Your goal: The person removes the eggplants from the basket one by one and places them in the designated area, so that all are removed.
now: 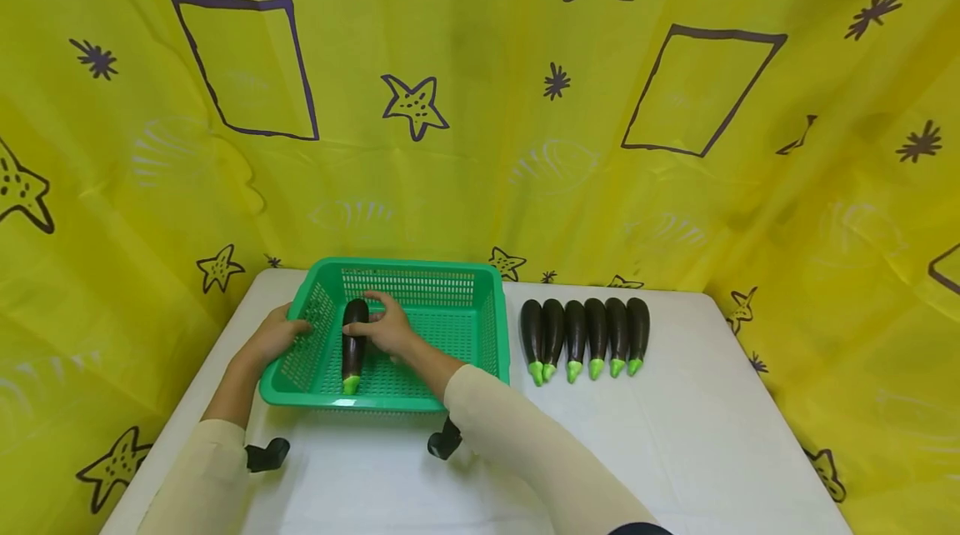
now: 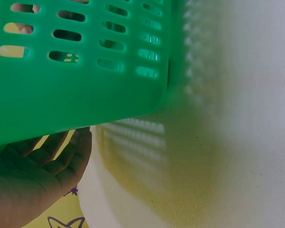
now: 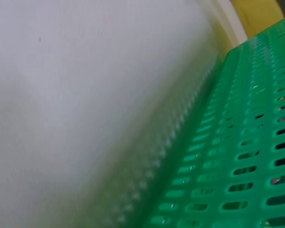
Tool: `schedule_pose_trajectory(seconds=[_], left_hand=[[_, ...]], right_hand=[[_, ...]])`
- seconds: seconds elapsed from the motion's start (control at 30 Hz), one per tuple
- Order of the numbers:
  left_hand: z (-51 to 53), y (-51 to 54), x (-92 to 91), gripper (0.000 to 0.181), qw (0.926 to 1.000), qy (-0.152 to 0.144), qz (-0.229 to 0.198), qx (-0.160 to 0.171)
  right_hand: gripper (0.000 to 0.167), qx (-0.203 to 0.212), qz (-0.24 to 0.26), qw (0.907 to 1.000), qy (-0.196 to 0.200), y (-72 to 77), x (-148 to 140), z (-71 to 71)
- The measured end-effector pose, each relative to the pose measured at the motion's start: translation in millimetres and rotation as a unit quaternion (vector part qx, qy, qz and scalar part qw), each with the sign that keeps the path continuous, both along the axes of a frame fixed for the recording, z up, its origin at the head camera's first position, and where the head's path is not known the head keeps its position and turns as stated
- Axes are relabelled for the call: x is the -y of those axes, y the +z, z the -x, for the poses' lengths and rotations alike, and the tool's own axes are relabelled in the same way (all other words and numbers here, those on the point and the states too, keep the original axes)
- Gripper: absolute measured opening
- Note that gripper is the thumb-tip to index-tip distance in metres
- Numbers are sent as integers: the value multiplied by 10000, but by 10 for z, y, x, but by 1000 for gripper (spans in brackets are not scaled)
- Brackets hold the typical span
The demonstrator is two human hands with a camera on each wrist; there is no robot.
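Observation:
A dark purple eggplant (image 1: 352, 360) with a green stem end lies lengthwise at the left side inside a green slotted plastic basket (image 1: 412, 267). My right hand (image 1: 392, 330) reaches over the near rim and grips this eggplant, thumb across its upper side. At the basket's left rim, my left hand (image 1: 272, 337) holds on with the thumb inside the wall. In the left wrist view the fingers of the left hand (image 2: 42, 175) are behind the outer wall. The right wrist view shows the basket's slotted wall (image 3: 247, 137) but not the right hand.
Several eggplants (image 1: 575, 331) lie side by side in a row right of the basket, stem ends toward me. All stand on a white table (image 1: 720, 435). A yellow curtain (image 1: 480, 185) with drawn stars encloses the back and sides.

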State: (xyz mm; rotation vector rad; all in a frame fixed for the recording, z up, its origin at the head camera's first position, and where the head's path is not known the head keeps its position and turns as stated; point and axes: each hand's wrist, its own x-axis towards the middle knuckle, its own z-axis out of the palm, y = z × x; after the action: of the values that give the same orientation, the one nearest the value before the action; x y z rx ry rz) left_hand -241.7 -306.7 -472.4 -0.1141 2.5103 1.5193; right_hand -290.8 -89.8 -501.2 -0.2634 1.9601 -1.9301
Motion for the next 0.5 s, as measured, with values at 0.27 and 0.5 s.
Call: schedule_pose_trajectory(seconds=[0.27,0.5], left_hand=[[-10,10,-3,61,9999,37,-75,77],[16,-2,11,60,10000,30,0,84]], right_hand=[[67,507,-68,9978,-427,111,-123,-89],[56,647,229,9971,-335,212,-325,-131]])
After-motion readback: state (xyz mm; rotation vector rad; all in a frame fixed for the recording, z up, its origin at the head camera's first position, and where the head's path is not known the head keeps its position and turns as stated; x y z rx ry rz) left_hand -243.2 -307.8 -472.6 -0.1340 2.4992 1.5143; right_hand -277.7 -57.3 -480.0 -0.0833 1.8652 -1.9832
